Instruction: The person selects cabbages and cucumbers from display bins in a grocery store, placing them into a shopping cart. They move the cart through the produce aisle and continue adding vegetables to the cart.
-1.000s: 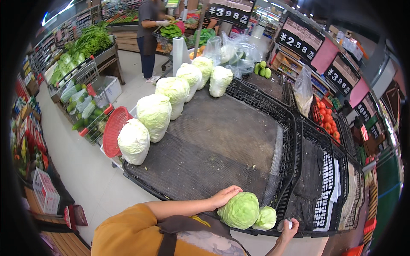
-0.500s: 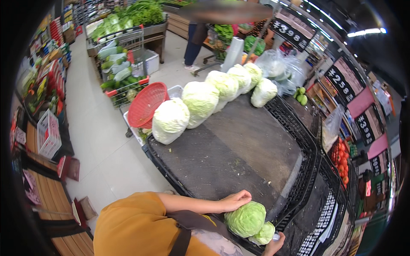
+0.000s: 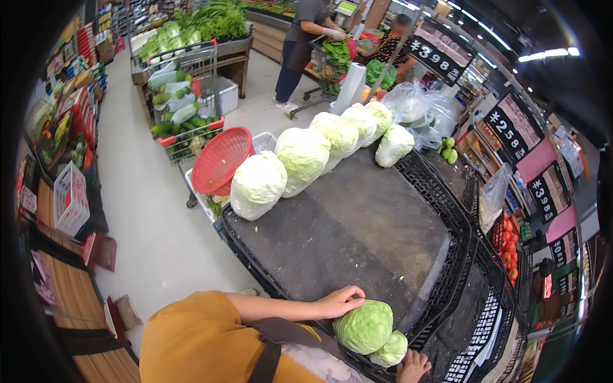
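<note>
A round green cabbage sits at the near end of the black display mat, with a smaller pale green cabbage against its lower right side. My left hand rests on the upper left of the larger cabbage, fingers stretched out and grasping nothing. Right of the smaller cabbage, at the crate edge, my right hand has its fingers curled; whatever is in them is hidden. Along the far left edge stands a row of several napa cabbages, the nearest beside a red plastic basket.
Black crates border the display on the right, with tomatoes beyond. A shopping cart of vegetables stands on the left aisle. Plastic-bagged produce lies at the far end. A person in dark clothes stands behind.
My left hand has slid a little to the left along the larger cabbage. My right hand has drawn slightly off the smaller cabbage, and the whitish thing seen at its fingers no longer shows.
</note>
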`<state>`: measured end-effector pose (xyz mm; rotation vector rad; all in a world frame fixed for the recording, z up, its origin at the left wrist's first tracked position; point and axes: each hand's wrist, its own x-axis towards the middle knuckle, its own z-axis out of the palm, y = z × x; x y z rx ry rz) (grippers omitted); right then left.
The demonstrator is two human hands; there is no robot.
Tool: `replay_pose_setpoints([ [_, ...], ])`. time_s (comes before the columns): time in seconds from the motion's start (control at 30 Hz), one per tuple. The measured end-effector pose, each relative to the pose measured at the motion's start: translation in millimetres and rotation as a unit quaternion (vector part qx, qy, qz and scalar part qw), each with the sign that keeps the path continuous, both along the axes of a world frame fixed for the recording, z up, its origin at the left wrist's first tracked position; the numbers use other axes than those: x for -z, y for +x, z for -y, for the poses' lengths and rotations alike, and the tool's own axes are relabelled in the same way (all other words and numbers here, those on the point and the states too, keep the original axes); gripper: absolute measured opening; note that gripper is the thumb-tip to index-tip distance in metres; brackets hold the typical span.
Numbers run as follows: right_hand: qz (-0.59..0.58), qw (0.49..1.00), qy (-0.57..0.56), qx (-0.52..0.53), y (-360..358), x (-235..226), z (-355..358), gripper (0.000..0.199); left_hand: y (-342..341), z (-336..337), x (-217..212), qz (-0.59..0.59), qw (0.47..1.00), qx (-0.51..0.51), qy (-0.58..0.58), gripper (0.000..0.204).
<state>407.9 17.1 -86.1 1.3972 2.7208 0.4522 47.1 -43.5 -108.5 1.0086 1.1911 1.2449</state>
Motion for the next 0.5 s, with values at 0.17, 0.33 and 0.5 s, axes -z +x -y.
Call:
replay_pose_setpoints([
  [0.17, 0.073, 0.996, 0.016, -0.055, 9, 28, -4, 0.034, 4, -2, 12, -0.021, 0.999, -0.023, 0.033, 0.03],
  [0.33, 0.188, 0.98, -0.065, 0.008, -1, 34, -8, 0.04, 4, 0, 14, 0.024, 0.997, -0.054, 0.044, 0.029],
  [0.5, 0.117, 0.991, -0.017, -0.063, 19, 45, -9, 0.046, -5, 11, 7, -0.03, 0.992, -0.075, 0.093, 0.029],
])
